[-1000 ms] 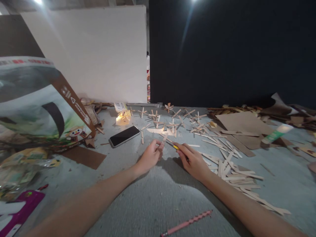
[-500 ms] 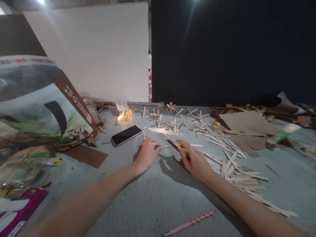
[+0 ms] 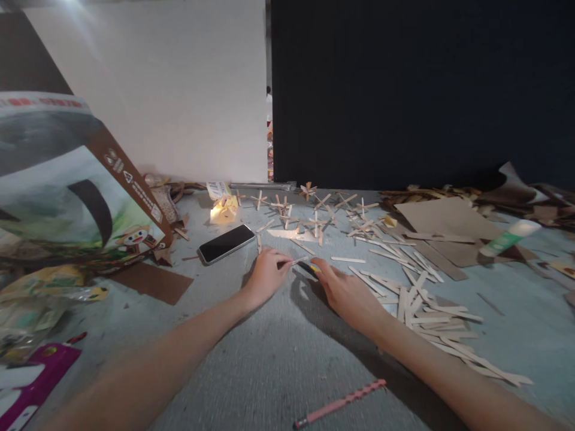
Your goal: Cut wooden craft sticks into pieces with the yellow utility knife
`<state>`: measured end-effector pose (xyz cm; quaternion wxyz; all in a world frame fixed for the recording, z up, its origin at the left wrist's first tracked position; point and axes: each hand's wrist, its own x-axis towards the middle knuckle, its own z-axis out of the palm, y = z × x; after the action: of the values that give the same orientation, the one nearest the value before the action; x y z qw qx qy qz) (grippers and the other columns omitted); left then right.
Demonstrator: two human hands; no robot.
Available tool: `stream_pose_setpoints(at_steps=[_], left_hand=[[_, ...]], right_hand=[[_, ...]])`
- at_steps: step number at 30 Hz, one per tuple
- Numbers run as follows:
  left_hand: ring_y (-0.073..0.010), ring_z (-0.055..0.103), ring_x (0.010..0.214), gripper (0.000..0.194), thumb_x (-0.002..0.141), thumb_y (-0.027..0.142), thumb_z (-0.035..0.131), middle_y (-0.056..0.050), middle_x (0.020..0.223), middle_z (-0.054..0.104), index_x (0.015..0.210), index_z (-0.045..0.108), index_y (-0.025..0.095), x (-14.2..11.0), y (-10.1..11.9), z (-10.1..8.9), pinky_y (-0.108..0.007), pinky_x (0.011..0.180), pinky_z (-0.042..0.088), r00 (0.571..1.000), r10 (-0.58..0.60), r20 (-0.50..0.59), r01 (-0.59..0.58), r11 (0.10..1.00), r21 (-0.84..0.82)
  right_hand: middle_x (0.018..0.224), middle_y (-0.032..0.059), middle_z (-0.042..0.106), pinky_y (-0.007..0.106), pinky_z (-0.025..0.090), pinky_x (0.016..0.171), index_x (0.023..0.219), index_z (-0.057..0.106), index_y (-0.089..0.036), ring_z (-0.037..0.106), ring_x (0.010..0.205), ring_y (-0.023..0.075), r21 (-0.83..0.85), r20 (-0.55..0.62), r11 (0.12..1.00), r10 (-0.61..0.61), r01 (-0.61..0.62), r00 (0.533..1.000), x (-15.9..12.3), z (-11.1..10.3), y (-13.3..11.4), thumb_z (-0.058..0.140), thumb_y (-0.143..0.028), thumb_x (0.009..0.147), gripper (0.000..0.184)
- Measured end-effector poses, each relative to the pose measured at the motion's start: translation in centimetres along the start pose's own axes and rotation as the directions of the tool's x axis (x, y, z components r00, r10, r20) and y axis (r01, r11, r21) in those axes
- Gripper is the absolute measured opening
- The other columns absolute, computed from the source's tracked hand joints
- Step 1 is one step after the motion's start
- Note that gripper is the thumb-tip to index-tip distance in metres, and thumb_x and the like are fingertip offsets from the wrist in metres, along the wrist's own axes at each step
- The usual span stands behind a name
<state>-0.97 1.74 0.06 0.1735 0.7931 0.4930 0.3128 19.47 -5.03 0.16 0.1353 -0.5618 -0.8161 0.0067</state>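
Near the middle of the table, my left hand (image 3: pixel 269 273) pinches the end of a thin wooden stick (image 3: pixel 300 260). My right hand (image 3: pixel 344 291) is closed around a yellow and black utility knife (image 3: pixel 309 269), whose dark front end points left at the stick. Knife tip and stick are close together; whether they touch I cannot tell. Beyond my hands stand several small crossed-stick pieces (image 3: pixel 316 221). A loose pile of flat wooden sticks (image 3: pixel 420 311) lies to the right of my right hand.
A phone (image 3: pixel 226 243) lies left of my left hand. Nearest me is a pink pencil (image 3: pixel 341 404). Brown cardboard sheets (image 3: pixel 442 224) and a green-white glue stick (image 3: pixel 510 238) are at right. A large printed bag (image 3: pixel 85 191) stands at left, above a purple object (image 3: pixel 42 380).
The knife in my right hand has moved left, up to the stick in my left hand. The whole view has shifted slightly.
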Motion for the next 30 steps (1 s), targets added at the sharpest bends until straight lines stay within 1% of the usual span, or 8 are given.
stream_pose_setpoints(at_steps=[2,4,7,11,16,21,26,30], left_hand=[[-0.0209,0.064,0.088,0.013,0.087,0.017,0.067,-0.006,0.085,0.077,0.084,0.080,0.019,0.0,0.2,0.0,-0.034,0.087,0.047,1.000,-0.001,-0.002,0.001,1.000,-0.020],[-0.0208,0.065,0.087,0.009,0.085,0.018,0.070,-0.006,0.083,0.077,0.086,0.079,0.018,-0.1,0.3,-0.1,-0.033,0.084,0.048,0.999,-0.032,-0.010,0.031,0.999,-0.041],[-0.0201,0.065,0.082,0.007,0.083,0.018,0.072,-0.005,0.079,0.075,0.085,0.078,0.017,-0.1,0.4,-0.1,-0.032,0.079,0.049,0.997,-0.076,-0.009,0.075,0.996,-0.051],[-0.0213,0.064,0.088,0.007,0.083,0.017,0.071,-0.004,0.079,0.075,0.079,0.077,0.019,0.0,0.3,-0.1,-0.033,0.083,0.048,0.999,-0.050,-0.006,0.050,0.999,-0.015],[-0.0218,0.064,0.089,0.008,0.083,0.020,0.072,-0.005,0.079,0.075,0.077,0.077,0.019,0.0,0.4,-0.1,-0.033,0.084,0.047,0.999,-0.054,-0.003,0.054,0.999,-0.005],[-0.0215,0.064,0.086,0.009,0.084,0.022,0.072,-0.005,0.079,0.076,0.079,0.078,0.019,0.0,0.5,-0.2,-0.033,0.081,0.047,0.998,-0.064,0.019,0.064,0.998,-0.013],[-0.0215,0.065,0.084,0.008,0.084,0.023,0.072,-0.005,0.079,0.076,0.080,0.078,0.019,0.0,0.4,-0.1,-0.032,0.079,0.048,0.997,-0.071,0.021,0.072,0.997,-0.021],[-0.0211,0.065,0.082,0.007,0.084,0.022,0.073,-0.005,0.077,0.075,0.081,0.078,0.019,0.0,0.5,-0.2,-0.032,0.078,0.048,0.997,-0.073,0.021,0.073,0.997,-0.030]], right_hand=[[0.096,0.0075,0.072,0.026,0.024,0.053,0.129,0.049,-0.019,0.063,0.059,0.0164,-0.010,0.024,1.000,0.005,-0.005,1.000,0.1,-0.2,-0.1,0.034,-0.012,0.098,0.036],[0.096,0.0083,0.071,0.027,0.023,0.054,0.127,0.051,-0.018,0.061,0.059,0.0161,-0.003,0.039,1.000,0.012,-0.012,0.999,0.1,-0.3,-0.2,0.035,-0.012,0.098,0.033],[0.094,0.0089,0.069,0.028,0.021,0.054,0.123,0.052,-0.016,0.059,0.057,0.0155,0.015,0.030,0.998,0.059,-0.059,0.998,0.0,-0.3,-0.6,0.034,-0.016,0.100,0.030],[0.093,0.0087,0.068,0.028,0.021,0.053,0.125,0.051,-0.016,0.058,0.058,0.0153,0.035,0.006,0.995,0.093,-0.093,0.996,-0.2,-0.4,-1.3,0.039,-0.019,0.099,0.029],[0.090,0.0069,0.068,0.027,0.026,0.055,0.136,0.051,-0.019,0.058,0.059,0.0152,0.004,0.014,0.999,0.036,-0.036,0.999,-0.4,-0.5,-1.2,0.039,-0.014,0.096,0.042],[0.087,0.0072,0.069,0.026,0.033,0.057,0.144,0.051,-0.022,0.060,0.060,0.0160,-0.086,-0.006,0.996,-0.020,0.019,1.000,-0.5,0.0,-0.9,0.043,-0.016,0.095,0.050],[0.094,0.0093,0.069,0.025,0.037,0.056,0.148,0.048,-0.023,0.064,0.064,0.0174,-0.149,0.023,0.989,0.019,-0.015,1.000,-0.7,0.0,-1.2,0.044,-0.017,0.096,0.052],[0.096,0.0100,0.069,0.025,0.039,0.057,0.149,0.047,-0.024,0.065,0.066,0.0176,-0.150,0.045,0.988,0.038,-0.031,0.998,-0.6,-0.3,-1.5,0.045,-0.018,0.096,0.053]])
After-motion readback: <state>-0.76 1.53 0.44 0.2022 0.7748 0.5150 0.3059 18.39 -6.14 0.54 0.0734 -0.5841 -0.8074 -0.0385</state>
